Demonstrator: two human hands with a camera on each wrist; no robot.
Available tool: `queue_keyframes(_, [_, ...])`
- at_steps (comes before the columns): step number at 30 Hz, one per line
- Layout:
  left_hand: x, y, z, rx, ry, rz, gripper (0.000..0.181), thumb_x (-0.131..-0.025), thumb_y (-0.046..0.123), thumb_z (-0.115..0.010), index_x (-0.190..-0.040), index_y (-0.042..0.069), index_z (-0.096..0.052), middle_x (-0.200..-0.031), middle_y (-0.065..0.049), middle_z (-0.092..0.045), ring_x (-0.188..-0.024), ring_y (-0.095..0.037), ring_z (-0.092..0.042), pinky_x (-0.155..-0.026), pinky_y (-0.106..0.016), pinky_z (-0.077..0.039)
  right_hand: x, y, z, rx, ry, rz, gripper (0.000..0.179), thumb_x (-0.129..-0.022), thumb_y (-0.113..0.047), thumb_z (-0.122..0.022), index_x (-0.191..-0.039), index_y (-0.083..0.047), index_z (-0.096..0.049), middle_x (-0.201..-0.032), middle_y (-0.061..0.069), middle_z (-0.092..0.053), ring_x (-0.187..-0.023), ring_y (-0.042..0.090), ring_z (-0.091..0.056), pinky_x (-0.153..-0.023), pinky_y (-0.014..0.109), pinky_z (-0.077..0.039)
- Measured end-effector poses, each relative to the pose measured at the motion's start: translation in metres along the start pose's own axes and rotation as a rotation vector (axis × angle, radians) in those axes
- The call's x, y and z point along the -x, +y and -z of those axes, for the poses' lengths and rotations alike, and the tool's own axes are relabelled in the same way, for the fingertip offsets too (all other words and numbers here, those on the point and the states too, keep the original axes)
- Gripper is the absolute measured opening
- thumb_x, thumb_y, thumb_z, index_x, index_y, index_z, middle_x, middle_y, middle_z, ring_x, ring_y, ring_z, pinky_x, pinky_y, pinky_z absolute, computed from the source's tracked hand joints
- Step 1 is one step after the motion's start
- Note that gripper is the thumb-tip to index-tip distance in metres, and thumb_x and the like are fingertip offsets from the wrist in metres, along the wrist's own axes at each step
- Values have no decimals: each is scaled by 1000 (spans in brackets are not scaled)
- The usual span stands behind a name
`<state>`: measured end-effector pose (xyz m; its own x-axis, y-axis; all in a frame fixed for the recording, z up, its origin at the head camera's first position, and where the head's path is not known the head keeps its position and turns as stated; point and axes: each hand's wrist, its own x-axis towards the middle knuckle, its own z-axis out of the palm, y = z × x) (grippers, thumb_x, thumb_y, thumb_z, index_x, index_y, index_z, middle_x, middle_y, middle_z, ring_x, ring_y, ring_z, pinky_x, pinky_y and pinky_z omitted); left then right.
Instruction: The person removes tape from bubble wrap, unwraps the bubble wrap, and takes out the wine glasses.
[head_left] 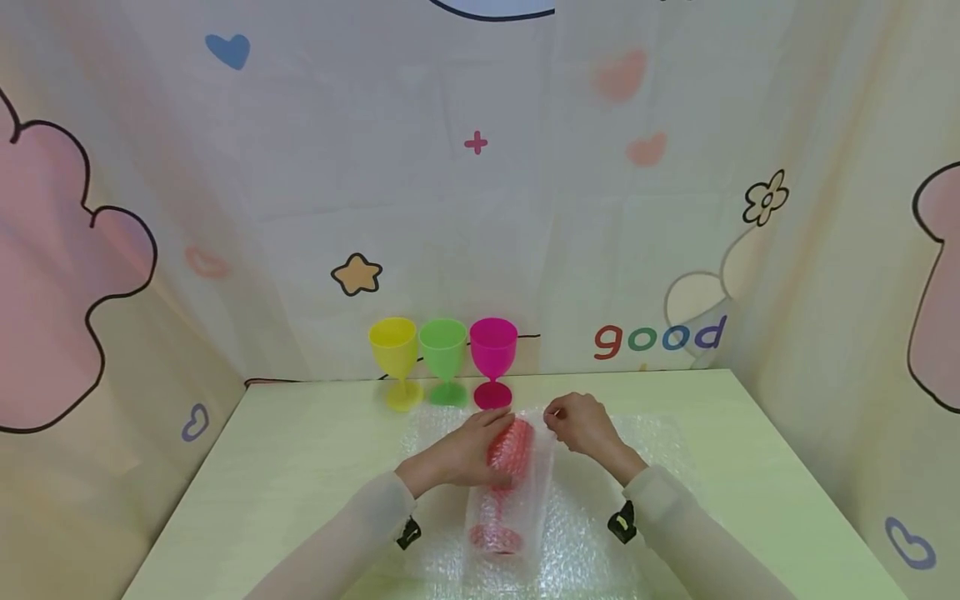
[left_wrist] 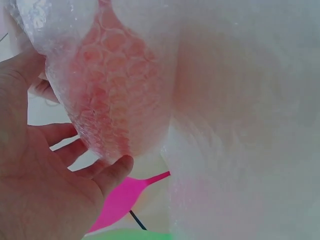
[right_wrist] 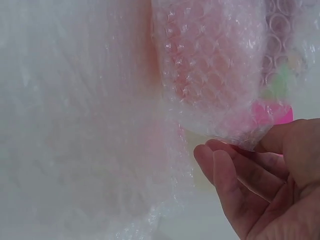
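Note:
A red goblet (head_left: 512,450) lies on its side, its bowl away from me and its foot nearer, with bubble wrap (head_left: 588,533) folded over it. My left hand (head_left: 467,454) holds the wrapped bowl from the left, thumb and fingers spread around it; the left wrist view shows the fingers (left_wrist: 116,172) against the wrap by the rim. To the right of the goblet, my right hand (head_left: 588,429) pinches a far edge of the wrap between thumb and fingers. In the right wrist view, that pinched edge (right_wrist: 250,140) is drawn into a crease.
Beyond the wrap stand a yellow goblet (head_left: 393,350), a green goblet (head_left: 443,350) and a magenta goblet (head_left: 493,350), side by side and upright. They are near the back edge of the pale table (head_left: 300,467). A printed curtain (head_left: 420,192) hangs behind and at both sides.

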<state>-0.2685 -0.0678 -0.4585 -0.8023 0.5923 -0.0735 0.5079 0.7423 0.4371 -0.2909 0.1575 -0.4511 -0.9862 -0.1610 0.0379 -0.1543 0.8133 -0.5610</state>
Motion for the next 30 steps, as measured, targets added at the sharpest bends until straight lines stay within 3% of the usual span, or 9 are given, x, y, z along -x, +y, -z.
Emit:
queue_keyframes(5, [-1, -8, -1, 32, 0, -9, 97, -79, 50, -76, -156, 19, -27, -164, 3, -23, -149, -23, -28, -112, -46, -42, 1, 1, -1, 7, 8, 1, 16, -93, -16, -63, -96, -6, -75, -73, 2, -69, -56, 10, -59, -50, 24, -49])
queue_keyframes(9, [-2, -7, 5, 37, 24, 1, 87, -82, 46, -73, -153, 17, -34, -157, 1, -37, -144, -23, -36, -112, -46, -42, 1, -3, -1, 60, 67, 60, 14, -90, -15, -64, -90, -8, -75, -75, 3, -71, -59, 11, -59, -55, 26, -48])
queue_keyframes(14, [-8, 4, 15, 10, 127, 49, 58, -90, 38, -66, -140, 13, -51, -137, -4, -58, -125, -23, -56, -103, -43, -50, 1, -10, -2, 99, 103, 97, 11, -87, -14, -65, -84, -10, -75, -75, 2, -72, -61, 12, -58, -57, 27, -49])
queue_keyframes(19, [-21, 20, 23, -54, 217, 84, 39, -94, 29, -63, -128, 11, -63, -124, -4, -68, -112, -22, -65, -92, -40, -56, 0, -15, -3, 126, 104, 80, 10, -87, -18, -68, -84, -11, -74, -76, 2, -72, -61, 13, -58, -57, 28, -50])
queue_keyframes(25, [-37, 25, 25, -105, 180, 144, 30, -93, 27, -63, -117, 11, -71, -115, -5, -72, -105, -22, -67, -87, -43, -58, -2, -20, -7, 147, 105, 101, 9, -88, -19, -69, -89, -13, -75, -82, 2, -74, -65, 16, -62, -58, 31, -50])
queue_keyframes(30, [-44, 22, 24, -70, 160, 164, 26, -93, 24, -64, -114, 11, -72, -112, -5, -73, -104, -23, -67, -88, -42, -57, -4, -19, -7, 157, 112, 133, 8, -89, -18, -70, -90, -13, -77, -82, 1, -74, -67, 15, -62, -59, 30, -51])
